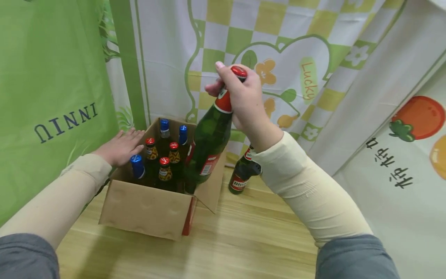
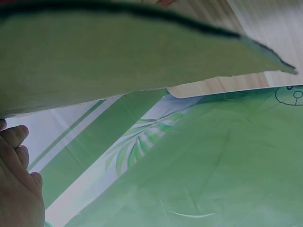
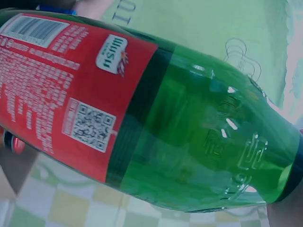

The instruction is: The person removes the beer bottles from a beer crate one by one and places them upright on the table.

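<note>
My right hand point(image 1: 245, 99) grips a green beer bottle point(image 1: 210, 143) by its neck, just under the red cap, and holds it tilted over the right side of a cardboard box point(image 1: 146, 205). In the right wrist view the red back label of this bottle point(image 3: 85, 80) fills the left part. My left hand point(image 1: 120, 147) rests at the box's left edge, fingers extended. From the left wrist view, the fingers point(image 2: 16, 137) lie beside the cardboard flap point(image 2: 118, 61). Inside the box stand several bottles, some with red caps point(image 1: 164, 166), others with blue foil tops point(image 1: 138, 166).
A second dark green beer bottle point(image 1: 239, 178) stands upright on the wooden floor point(image 1: 251, 236), right of the box and partly behind my right sleeve. A printed curtain point(image 1: 216, 42) hangs behind, with a green sheet point(image 1: 52, 77) at the left and a white one point(image 1: 393, 217) at the right.
</note>
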`<state>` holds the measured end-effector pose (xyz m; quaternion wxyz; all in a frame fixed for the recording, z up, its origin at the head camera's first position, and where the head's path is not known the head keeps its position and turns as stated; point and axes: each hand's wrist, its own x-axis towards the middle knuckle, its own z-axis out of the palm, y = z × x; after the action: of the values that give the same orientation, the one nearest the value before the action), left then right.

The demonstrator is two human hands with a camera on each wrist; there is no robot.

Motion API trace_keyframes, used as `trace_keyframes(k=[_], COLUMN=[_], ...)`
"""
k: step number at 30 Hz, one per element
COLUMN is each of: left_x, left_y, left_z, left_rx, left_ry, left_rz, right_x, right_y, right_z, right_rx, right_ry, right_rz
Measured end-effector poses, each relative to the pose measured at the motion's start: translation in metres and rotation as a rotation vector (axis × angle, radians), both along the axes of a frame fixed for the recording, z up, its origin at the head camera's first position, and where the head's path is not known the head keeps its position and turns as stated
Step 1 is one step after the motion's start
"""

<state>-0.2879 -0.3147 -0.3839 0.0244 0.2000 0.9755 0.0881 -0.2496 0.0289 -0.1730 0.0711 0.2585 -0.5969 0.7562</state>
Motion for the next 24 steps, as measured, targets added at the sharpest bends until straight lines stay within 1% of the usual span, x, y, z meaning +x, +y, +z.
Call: trace_keyframes(k=[4,9,15,20,24], left_x=[0.001,0.004,0.003,0.001,0.000], left_y=[0.000,0.000,0.000,0.000,0.001], left_z=[0.004,0.007,0.006,0.003,0.002], left_rx=[0.001,-0.002,-0.005,-0.006,-0.022], left_ry=[-0.003,-0.009,-0.011,-0.010,0.004], left_rz=[0.002,0.001,-0.003,-0.004,-0.005], right_x=[-0.004,-0.013,-0.024,-0.034,-0.042], right_y=[0.019,0.044,0.077,0.104,0.124], right_z=[0.004,-0.003,-0.022,-0.040,-0.056], right_rx=[0.049,0.106,0.202,0.211,0.219], right_ry=[-0.005,-0.055,-0.093,-0.149,-0.164], right_rz=[-0.045,-0.095,-0.175,-0.243,-0.312])
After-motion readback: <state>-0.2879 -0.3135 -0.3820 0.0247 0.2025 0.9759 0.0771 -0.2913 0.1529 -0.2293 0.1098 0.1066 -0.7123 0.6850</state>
